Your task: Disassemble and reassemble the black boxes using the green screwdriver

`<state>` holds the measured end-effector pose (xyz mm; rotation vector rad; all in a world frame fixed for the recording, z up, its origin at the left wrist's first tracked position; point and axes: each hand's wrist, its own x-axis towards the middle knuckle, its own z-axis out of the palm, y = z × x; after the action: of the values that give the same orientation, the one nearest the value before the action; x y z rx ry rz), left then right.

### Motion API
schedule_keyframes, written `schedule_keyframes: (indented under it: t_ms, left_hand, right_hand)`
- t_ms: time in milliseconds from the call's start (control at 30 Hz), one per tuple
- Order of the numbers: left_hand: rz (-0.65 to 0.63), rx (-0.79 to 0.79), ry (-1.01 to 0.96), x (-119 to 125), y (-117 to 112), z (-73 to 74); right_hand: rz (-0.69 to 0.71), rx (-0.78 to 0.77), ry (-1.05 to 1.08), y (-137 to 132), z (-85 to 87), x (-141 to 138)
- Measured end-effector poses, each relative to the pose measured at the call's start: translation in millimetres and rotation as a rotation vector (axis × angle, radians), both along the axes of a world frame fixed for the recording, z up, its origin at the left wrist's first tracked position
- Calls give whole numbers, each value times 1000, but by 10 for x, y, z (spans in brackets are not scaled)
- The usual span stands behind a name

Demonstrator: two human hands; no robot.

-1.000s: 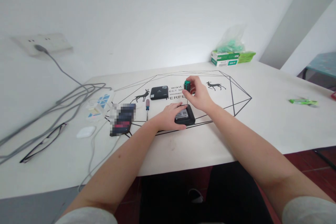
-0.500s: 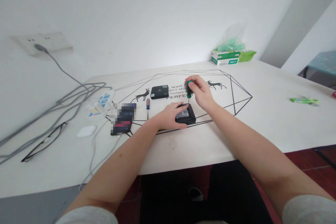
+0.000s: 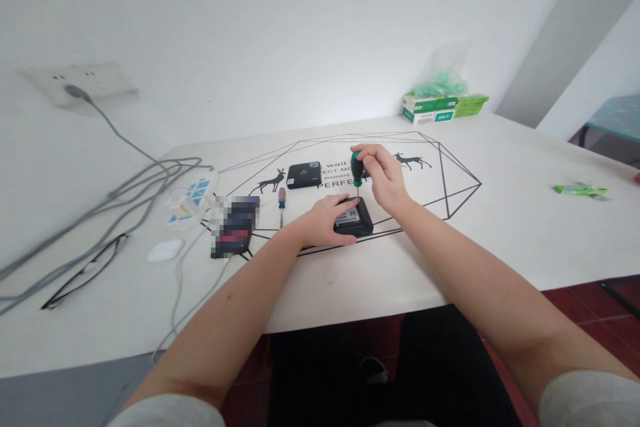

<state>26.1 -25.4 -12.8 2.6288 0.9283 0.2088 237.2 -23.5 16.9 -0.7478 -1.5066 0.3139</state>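
A small black box (image 3: pixel 356 220) with a white label lies on the white table (image 3: pixel 500 227). My left hand (image 3: pixel 325 220) grips the box's left side, fingers pressed on it. My right hand (image 3: pixel 381 177) is closed round a green-handled screwdriver (image 3: pixel 357 170) held upright, its thin shaft pointing down onto the far edge of the box.
A second black box (image 3: pixel 303 175) lies behind. A red-and-blue screwdriver (image 3: pixel 281 203), a phone (image 3: pixel 234 227), a white case (image 3: pixel 164 250), glasses (image 3: pixel 83 273) and grey cables (image 3: pixel 125 193) lie left. Green-white cartons (image 3: pixel 430 110) stand at the back; a green packet (image 3: pixel 580 190) lies right.
My right hand has shifted slightly and lowered the green screwdriver so its tip meets the box. The left hand has stayed on the box.
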Motion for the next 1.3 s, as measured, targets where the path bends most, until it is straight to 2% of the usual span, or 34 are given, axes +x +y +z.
schedule_keyframes:
  t_ms: [167, 367, 433, 567, 667, 767, 933, 1167, 1233, 1300]
  left_hand:
    - [7, -11, -11, -6, 17, -21]
    - [1, -19, -7, -7, 3, 4]
    - [7, -13, 5, -5, -3, 10]
    - [1, 2, -7, 1, -3, 4]
    - [4, 6, -4, 1, 1, -9]
    - [6, 4, 6, -2, 5, -19]
    - [13, -6, 18, -8, 6, -13]
    - [-1, -19, 3, -4, -2, 25]
    - [2, -20, 23, -4, -3, 25]
    - [7, -14, 26, -7, -2, 14]
  right_hand:
    - [-105, -27, -7, -42, -3, -79]
    - [-1, -47, -22, -44, -59, -77]
    - [2, -6, -39, -27, -66, -63]
    - [-113, 141, -75, 20, -50, -36]
    - [-145, 148, -86, 14, -26, -18]
    - [-154, 113, -58, -25, -1, -18]
    - [-193, -57, -17, -34, 7, -62]
    - [-92, -115, -17, -46, -27, -94]
    - [-81, -77, -35, -47, -32, -80]
    - [-130, 30, -94, -28, -34, -57]
